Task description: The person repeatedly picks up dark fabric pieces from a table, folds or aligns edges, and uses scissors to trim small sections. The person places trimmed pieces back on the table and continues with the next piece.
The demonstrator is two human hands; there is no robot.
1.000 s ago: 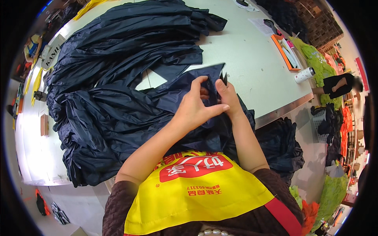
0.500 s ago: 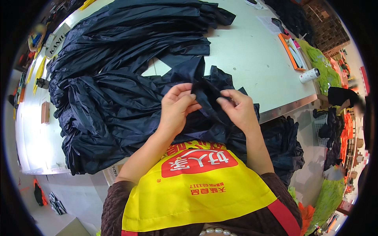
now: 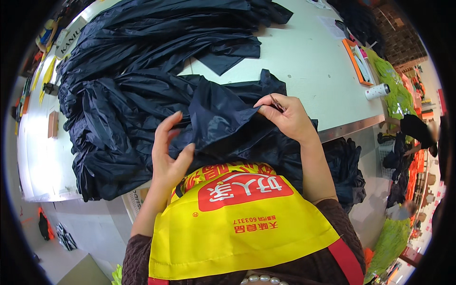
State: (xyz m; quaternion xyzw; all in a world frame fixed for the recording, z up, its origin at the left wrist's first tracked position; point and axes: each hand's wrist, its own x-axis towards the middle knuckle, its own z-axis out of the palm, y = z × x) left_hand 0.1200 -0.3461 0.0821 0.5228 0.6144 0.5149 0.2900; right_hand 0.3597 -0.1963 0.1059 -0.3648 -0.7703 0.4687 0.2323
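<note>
A dark navy piece of thin fabric point(image 3: 221, 111) is spread in front of me, one edge pulled up toward the right. My right hand point(image 3: 287, 116) pinches that edge between thumb and fingertips. A small, thin, brownish item point(image 3: 277, 103) shows in the same hand; its kind is too small to tell. My left hand point(image 3: 168, 152) is open, thumb and fingers apart, close beside the fabric's left part. Under and around the raised piece lies a crumpled heap of the same dark fabric point(image 3: 118, 123).
More long dark fabric point(image 3: 156, 35) covers the far left of the white table point(image 3: 304, 61). At the right edge are an orange box point(image 3: 357, 61), a white cup-like container point(image 3: 377, 91) and yellow-green fabric point(image 3: 390, 78). Dark fabric point(image 3: 349, 171) hangs at the near right. Another person point(image 3: 418, 130) is at far right.
My left hand has let go of the fabric, moved left and spread its fingers. The right hand has risen slightly, drawing the edge taut, and the raised fabric has opened out flatter.
</note>
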